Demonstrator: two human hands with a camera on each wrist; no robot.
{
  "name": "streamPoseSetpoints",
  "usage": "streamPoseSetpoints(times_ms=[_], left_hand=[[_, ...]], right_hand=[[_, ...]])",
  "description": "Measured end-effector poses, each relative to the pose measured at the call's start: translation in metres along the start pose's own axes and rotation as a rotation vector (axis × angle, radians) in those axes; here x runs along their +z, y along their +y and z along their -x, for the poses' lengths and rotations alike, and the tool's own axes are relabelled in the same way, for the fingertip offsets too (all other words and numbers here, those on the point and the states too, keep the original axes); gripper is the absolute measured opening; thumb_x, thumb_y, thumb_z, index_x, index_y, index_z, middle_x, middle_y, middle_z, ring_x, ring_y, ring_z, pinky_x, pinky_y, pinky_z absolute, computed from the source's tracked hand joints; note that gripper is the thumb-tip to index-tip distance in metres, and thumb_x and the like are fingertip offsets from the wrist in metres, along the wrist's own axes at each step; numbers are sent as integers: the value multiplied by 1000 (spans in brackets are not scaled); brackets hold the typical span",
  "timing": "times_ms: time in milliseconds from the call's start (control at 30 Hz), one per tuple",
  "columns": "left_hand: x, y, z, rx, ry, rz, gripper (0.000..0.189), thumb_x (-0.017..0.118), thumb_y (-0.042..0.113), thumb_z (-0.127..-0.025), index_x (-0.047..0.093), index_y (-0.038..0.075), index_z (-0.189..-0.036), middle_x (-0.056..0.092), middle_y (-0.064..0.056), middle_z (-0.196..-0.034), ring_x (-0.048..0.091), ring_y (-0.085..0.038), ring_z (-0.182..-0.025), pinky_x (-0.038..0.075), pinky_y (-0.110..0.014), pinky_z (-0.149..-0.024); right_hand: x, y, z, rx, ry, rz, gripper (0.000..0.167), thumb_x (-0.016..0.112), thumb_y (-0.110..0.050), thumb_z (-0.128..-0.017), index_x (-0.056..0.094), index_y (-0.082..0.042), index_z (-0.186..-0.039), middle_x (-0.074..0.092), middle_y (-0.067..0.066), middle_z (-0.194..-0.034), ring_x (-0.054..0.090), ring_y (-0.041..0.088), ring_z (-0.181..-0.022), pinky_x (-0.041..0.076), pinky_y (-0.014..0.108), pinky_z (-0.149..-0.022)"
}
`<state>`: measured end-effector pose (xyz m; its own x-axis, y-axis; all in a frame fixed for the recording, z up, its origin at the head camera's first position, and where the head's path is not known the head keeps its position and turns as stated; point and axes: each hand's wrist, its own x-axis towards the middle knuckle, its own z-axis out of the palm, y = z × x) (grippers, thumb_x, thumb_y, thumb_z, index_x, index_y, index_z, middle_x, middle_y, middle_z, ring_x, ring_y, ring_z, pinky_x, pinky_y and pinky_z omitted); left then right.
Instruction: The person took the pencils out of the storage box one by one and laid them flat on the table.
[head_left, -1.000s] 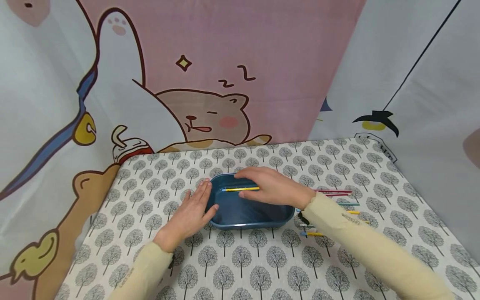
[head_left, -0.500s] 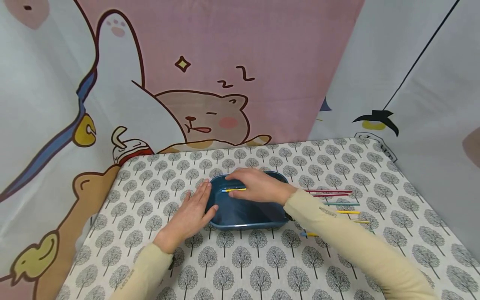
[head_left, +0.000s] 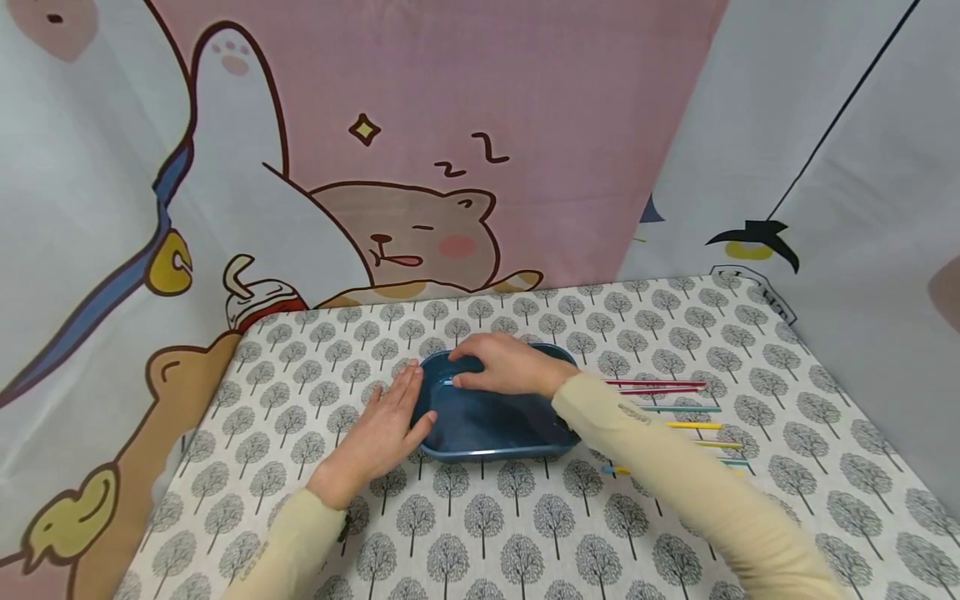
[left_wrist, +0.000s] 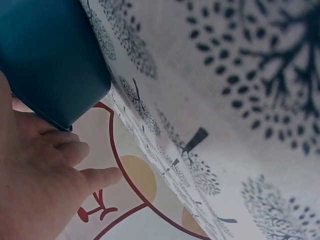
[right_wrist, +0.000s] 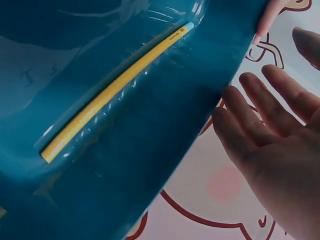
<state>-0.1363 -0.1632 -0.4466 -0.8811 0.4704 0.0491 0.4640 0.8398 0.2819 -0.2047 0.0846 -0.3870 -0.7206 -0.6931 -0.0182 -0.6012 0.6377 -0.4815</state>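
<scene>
A dark blue rectangular tray (head_left: pixel 491 425) stands in the middle of the patterned tablecloth. My left hand (head_left: pixel 381 435) lies against its left wall, fingers fairly straight; the left wrist view shows the tray's outside beside that hand (left_wrist: pixel 45 170). Inside the tray, near the back wall, lies a yellow pencil (right_wrist: pixel 120 92) with a light blue end. My right hand (head_left: pixel 498 364) hovers over this pencil and covers most of it in the head view. In the right wrist view the fingers of the right hand (right_wrist: pixel 280 150) are extended and apart from the pencil.
Several coloured pencils lie on the cloth right of the tray: red pencils (head_left: pixel 656 384), a teal pencil (head_left: pixel 690 409) and yellow pencils (head_left: pixel 697 425). My right sleeve (head_left: pixel 675 467) hides part of them. A cartoon-printed curtain (head_left: pixel 600 125) stands behind the table.
The right hand has shifted left along the yellow pencil inside the tray, covering more of it. The left hand stays at the tray's left side.
</scene>
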Motion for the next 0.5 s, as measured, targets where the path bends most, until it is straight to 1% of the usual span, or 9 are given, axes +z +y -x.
streamPoseSetpoints(times_ms=[133, 200, 300, 433, 500], left_hand=[[0, 0, 1, 2, 2, 4, 76, 43, 48, -110, 23, -4, -162, 17, -18, -171, 18, -34, -157, 24, -66, -121], [0, -1, 1, 3, 6, 4, 76, 43, 48, -110, 23, -4, -161, 17, -19, -170, 19, -34, -157, 25, -66, -121], [0, -1, 1, 6, 13, 0, 76, 43, 48, -110, 24, -5, -161, 19, -19, -170, 19, -34, -157, 25, -66, -121], [1, -1, 1, 10, 25, -9, 76, 44, 47, -110, 24, -5, -161, 20, -19, -170, 21, -35, -156, 25, -65, -121], [2, -1, 1, 9, 29, -7, 76, 45, 47, -110, 25, -5, -161, 20, -19, -170, 22, -35, -156, 25, -65, -121]], right_hand=[[3, 3, -3, 15, -17, -25, 48, 69, -37, -101, 65, -9, -140, 64, 7, -141, 55, 23, -135, 40, 43, -117], [5, 4, -4, 25, -26, -43, 47, 69, -37, -101, 65, -10, -140, 64, 6, -141, 54, 22, -136, 36, 45, -120], [7, 6, -5, 34, -36, -62, 46, 69, -36, -101, 66, -10, -138, 65, 6, -139, 55, 22, -135, 35, 46, -121], [12, 10, -6, 31, -49, -81, 45, 70, -34, -100, 67, -9, -137, 66, 6, -136, 58, 22, -130, 43, 43, -115], [15, 11, -6, 32, -59, -88, 44, 71, -32, -100, 67, -8, -137, 67, 5, -136, 58, 21, -130, 46, 40, -112]])
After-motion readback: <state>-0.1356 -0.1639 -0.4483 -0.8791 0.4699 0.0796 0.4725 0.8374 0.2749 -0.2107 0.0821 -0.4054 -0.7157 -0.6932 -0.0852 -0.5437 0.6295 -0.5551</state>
